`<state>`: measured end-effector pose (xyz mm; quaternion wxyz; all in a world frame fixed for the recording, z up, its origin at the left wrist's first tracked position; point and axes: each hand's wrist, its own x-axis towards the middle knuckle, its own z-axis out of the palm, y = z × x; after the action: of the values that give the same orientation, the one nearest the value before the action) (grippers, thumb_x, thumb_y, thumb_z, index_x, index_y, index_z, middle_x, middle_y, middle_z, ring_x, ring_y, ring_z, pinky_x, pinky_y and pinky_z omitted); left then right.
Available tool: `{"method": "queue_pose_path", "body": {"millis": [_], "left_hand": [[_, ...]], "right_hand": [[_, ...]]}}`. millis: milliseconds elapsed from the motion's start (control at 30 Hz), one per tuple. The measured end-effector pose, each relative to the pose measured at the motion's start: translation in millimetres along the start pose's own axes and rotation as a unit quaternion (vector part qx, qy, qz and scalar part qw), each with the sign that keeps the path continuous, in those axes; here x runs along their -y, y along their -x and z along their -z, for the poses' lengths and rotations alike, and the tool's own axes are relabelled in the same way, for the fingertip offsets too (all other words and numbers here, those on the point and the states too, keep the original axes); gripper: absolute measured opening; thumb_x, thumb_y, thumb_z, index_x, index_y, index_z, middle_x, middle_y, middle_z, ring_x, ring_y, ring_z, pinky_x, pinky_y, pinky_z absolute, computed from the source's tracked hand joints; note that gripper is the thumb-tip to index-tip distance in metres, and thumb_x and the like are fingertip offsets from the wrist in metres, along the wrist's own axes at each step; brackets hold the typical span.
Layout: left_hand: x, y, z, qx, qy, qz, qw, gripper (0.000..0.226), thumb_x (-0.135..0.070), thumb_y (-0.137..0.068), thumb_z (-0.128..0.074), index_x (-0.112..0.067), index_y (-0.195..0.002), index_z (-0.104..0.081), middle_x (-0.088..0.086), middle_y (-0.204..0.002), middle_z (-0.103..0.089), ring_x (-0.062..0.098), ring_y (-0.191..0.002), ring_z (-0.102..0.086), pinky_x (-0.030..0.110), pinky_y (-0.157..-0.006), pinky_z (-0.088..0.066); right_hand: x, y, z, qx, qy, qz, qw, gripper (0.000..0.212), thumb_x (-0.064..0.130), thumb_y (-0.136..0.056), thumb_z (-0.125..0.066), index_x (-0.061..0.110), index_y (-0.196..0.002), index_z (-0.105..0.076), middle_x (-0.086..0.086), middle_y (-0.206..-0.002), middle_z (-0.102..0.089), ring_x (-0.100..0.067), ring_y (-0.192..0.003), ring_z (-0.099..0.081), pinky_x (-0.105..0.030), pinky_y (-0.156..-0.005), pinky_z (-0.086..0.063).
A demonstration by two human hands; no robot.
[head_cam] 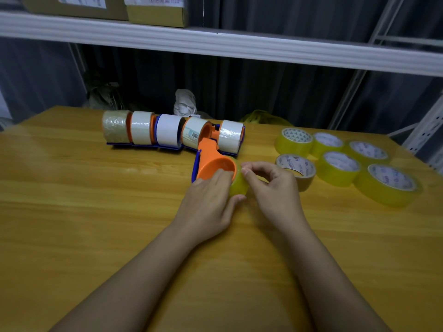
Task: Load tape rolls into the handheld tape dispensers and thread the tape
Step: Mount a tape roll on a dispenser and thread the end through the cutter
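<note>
Fingers [221, 174] of the left hand [208, 202] grip the orange dispenser [213, 161]; right hand [271, 185] fingers pinch the yellow tape roll [238, 184] between both hands, above the desk [96, 212].

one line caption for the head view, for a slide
Both hands, left and right, fit a yellow tape roll onto an orange dispenser.

I was working in what looked like a packing or stock room. A white metal shelf [239, 47] ran above my wooden table [96, 212], carrying labelled cardboard boxes [157, 10]. Slotted shelving uprights [429, 133] stood to the right, and dark sheeting [275, 92] hung behind. A row of loaded tape dispensers [167, 131] and a cluster of yellow tape rolls [342, 161] sat on the table.
</note>
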<state>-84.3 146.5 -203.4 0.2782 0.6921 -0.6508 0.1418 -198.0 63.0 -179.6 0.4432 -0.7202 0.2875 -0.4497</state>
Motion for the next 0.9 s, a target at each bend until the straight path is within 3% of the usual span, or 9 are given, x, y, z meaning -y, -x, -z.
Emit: {"method": "queue_pose_path", "body": {"millis": [67,200,367,533,667,767,900], "left_hand": [[-1,0,-1,0.005,0.002,-0.001,1.0,0.039,-0.042,-0.09,-0.039,-0.008,-0.104,-0.052,0.003,-0.085,-0.053,0.025,-0.07,-0.052,0.036,-0.058,-0.04],[1,-1,1,0.015,0.035,0.0,0.999,0.034,-0.04,-0.09,-0.038,-0.012,-0.105,-0.05,0.0,-0.089,-0.054,0.019,-0.079,-0.048,0.036,-0.068,-0.037],[2,0,3,0.018,0.115,0.012,0.993,0.032,-0.035,-0.091,-0.046,-0.014,-0.115,-0.051,-0.004,-0.099,-0.057,0.009,-0.085,-0.046,0.029,-0.075,-0.033],[1,1,7,-0.002,0.114,0.016,0.993,0.031,-0.033,-0.091,-0.047,-0.011,-0.112,-0.052,-0.008,-0.094,-0.051,0.0,-0.073,-0.027,0.024,-0.066,-0.02],[0,1,7,-0.007,0.109,0.03,0.994,0.031,-0.035,-0.091,-0.045,-0.012,-0.111,-0.051,-0.005,-0.094,-0.053,0.002,-0.074,-0.031,0.028,-0.07,-0.028],[1,0,6,-0.011,0.09,0.037,0.995,0.033,-0.043,-0.091,-0.038,-0.015,-0.106,-0.049,-0.004,-0.091,-0.053,0.008,-0.076,-0.04,0.032,-0.069,-0.035],[2,-1,5,-0.019,0.065,0.036,0.997,0.035,-0.042,-0.09,-0.036,-0.014,-0.105,-0.05,-0.002,-0.089,-0.052,0.016,-0.078,-0.048,0.031,-0.068,-0.034]], "right_hand": [[-2,-2,1,0.007,0.03,0.006,1.0,0.011,0.008,-0.09,-0.063,0.017,-0.086,-0.067,0.015,-0.084,-0.065,0.014,-0.075,-0.06,-0.003,-0.069,-0.044],[-9,-8,10,0.003,0.026,-0.04,0.999,0.019,0.007,-0.092,-0.06,0.022,-0.079,-0.063,0.006,-0.079,-0.066,-0.005,-0.075,-0.063,-0.018,-0.071,-0.052],[-5,-9,15,0.051,-0.058,-0.093,0.993,0.021,0.004,-0.095,-0.053,0.016,-0.081,-0.061,-0.001,-0.082,-0.062,-0.004,-0.072,-0.058,-0.012,-0.061,-0.049],[-1,-9,14,0.047,-0.108,-0.132,0.984,0.025,0.006,-0.098,-0.047,0.016,-0.083,-0.064,-0.001,-0.08,-0.06,-0.006,-0.069,-0.054,-0.013,-0.061,-0.049],[1,-7,15,0.038,-0.09,-0.136,0.986,0.015,0.022,-0.093,-0.059,0.017,-0.085,-0.071,0.004,-0.077,-0.065,-0.003,-0.068,-0.058,-0.017,-0.066,-0.051],[3,-4,12,0.042,-0.073,-0.103,0.991,0.002,0.022,-0.081,-0.074,0.022,-0.083,-0.074,0.01,-0.08,-0.072,0.004,-0.071,-0.062,-0.014,-0.068,-0.05],[2,-3,6,0.008,-0.032,-0.072,0.997,0.013,0.018,-0.073,-0.081,0.027,-0.078,-0.073,0.002,-0.088,-0.071,0.002,-0.074,-0.061,-0.008,-0.068,-0.045]]}}
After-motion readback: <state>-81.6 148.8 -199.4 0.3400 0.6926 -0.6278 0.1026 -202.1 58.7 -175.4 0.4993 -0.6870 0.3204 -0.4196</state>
